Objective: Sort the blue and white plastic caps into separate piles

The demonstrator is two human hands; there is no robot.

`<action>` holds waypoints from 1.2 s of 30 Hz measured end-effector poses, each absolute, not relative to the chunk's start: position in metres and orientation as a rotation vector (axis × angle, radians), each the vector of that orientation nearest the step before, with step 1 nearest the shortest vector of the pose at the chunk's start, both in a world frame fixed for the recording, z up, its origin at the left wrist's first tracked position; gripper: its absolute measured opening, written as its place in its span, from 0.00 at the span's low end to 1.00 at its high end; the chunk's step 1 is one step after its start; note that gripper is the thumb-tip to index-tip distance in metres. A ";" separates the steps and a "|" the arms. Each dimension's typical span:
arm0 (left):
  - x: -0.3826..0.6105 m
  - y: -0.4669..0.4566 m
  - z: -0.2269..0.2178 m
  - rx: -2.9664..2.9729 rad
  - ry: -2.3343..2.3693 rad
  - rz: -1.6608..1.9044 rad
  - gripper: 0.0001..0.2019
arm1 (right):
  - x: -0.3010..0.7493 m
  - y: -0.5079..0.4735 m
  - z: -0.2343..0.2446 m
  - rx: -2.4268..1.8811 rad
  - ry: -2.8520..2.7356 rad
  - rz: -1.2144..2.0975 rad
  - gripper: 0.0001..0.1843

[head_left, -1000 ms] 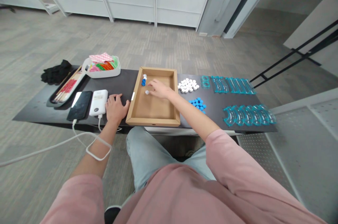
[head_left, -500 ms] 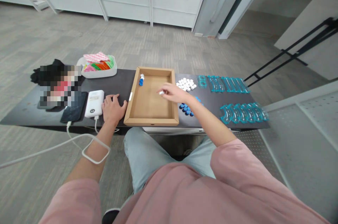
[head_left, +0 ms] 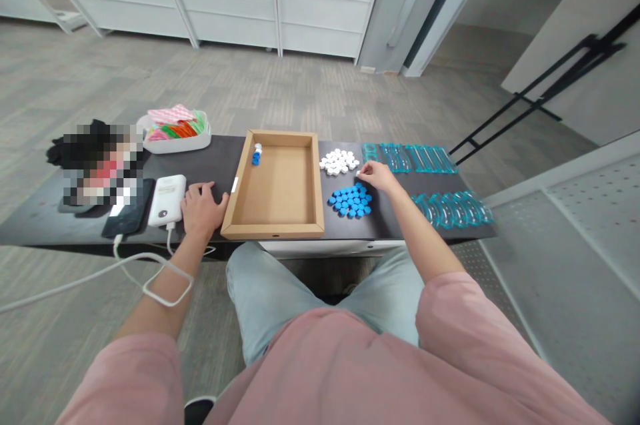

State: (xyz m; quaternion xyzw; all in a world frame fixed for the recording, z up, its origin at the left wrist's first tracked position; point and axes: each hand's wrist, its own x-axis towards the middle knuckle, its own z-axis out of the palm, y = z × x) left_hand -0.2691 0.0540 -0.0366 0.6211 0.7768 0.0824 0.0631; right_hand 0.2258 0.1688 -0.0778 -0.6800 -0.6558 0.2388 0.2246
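My right hand is over the black table, right of the cardboard tray. Its fingers pinch a small white cap, just right of the pile of white caps and above the pile of blue caps. My left hand lies flat on the table against the tray's left wall, fingers spread, holding nothing. A small blue and white stack stands in the tray's far left corner; the rest of the tray floor is bare.
Two rows of teal curved pieces lie at the right end. A white power bank with a cable, a phone and a white bin of coloured packets sit at the left.
My right hand lifted a white cap out of the tray and carried it right, to beside the white pile. The left hand stayed put; the camera view shifted slightly.
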 end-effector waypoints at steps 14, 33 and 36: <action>-0.269 0.055 -0.037 1.880 2.340 0.304 0.30 | 0.194 0.185 -0.081 -1.739 -1.771 0.646 0.13; -0.277 0.057 -0.040 1.841 2.301 0.417 0.33 | -0.095 0.262 -0.088 -1.225 -2.504 0.695 0.17; -0.278 0.057 -0.041 1.837 2.297 0.403 0.33 | -0.099 0.256 -0.091 -1.179 -2.592 0.686 0.13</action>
